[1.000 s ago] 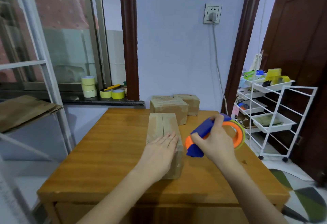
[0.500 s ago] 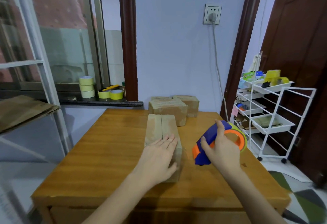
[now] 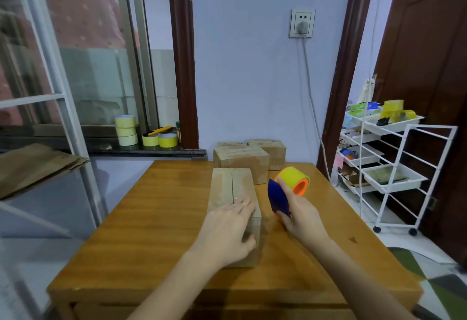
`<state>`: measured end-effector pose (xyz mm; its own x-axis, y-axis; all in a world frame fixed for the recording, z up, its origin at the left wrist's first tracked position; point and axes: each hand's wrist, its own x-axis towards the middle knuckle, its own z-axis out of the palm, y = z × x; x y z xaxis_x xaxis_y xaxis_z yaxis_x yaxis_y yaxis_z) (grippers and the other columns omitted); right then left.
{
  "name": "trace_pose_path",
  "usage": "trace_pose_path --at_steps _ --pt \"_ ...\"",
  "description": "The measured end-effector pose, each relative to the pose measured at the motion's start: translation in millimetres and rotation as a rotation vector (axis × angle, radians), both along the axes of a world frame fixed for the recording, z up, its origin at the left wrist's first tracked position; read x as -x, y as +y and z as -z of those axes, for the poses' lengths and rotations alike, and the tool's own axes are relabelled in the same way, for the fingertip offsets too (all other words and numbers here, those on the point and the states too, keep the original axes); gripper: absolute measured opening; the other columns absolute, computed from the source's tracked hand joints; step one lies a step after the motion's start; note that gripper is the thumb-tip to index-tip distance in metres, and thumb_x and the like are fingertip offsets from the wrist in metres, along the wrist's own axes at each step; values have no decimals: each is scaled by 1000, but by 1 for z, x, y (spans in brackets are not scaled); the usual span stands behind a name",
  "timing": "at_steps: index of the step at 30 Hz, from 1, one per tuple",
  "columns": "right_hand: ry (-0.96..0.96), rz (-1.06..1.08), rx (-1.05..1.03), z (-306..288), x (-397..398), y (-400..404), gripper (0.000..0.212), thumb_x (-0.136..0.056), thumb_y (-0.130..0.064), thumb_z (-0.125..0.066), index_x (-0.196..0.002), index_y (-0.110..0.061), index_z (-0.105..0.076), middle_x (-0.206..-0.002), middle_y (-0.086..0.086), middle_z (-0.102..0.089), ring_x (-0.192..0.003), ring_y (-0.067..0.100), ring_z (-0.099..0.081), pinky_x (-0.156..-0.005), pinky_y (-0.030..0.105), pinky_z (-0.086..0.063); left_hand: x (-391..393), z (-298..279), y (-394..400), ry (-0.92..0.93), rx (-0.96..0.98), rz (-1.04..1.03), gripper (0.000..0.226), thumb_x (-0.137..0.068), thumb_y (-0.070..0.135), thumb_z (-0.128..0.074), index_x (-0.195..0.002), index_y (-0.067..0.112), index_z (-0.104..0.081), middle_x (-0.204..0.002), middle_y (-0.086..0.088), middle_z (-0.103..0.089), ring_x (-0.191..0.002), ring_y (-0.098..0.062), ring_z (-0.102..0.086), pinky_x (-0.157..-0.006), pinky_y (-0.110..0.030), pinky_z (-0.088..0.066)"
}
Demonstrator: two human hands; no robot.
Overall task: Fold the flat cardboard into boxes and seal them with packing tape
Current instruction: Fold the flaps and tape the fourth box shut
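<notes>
Box [image 3: 233,208] sits mid-worktop [image 3: 156,218], well inside every edge; left hand [image 3: 228,228] lies flat, spread on its top. Right hand [image 3: 300,216] grips tape dispenser [image 3: 288,190] just beside; bare wood left.

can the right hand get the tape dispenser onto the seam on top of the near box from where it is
Probably yes. The right hand holds the tape dispenser just beside the near box, and the far stretch of its seam is bare; the left hand covers only the near end.
</notes>
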<state>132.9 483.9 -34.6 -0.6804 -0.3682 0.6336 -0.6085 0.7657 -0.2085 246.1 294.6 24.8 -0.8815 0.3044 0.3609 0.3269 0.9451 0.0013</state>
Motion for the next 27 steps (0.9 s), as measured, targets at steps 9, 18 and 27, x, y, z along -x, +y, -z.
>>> trace_pose_path --at_steps 9,18,27 --pt "103 -173 -28 19 -14 28 77 -70 -10 -82 -132 -28 -40 -103 1 -66 -97 13 -53 -89 21 -40 1 -1 0 1 -10 -10 65 -94 44 -45 -151 25 -20 -157 6 -21 -142 -9 -26 -113 -29 -26" --pt "-46 -159 -22 41 -44 62 85 -75 -9 -79 -136 -42 -30 -107 2 -67 -91 20 -66 -75 16 -44 -2 -1 1 -13 -16 -36 65 -93 43 -46 -151 25 -22 -157 7 -23 -140 -10 -30 -111 -29 -30" --pt "-126 -155 -91 53 -64 76 75 -78 -1 -71 -135 -35 -36 -96 -12 -42 -66 2 -41 -59 11 -29 -6 -9 2 -56 -31 -51 60 -93 38 -48 -149 26 -29 -154 9 -30 -135 -11 -37 -107 -28 -33"
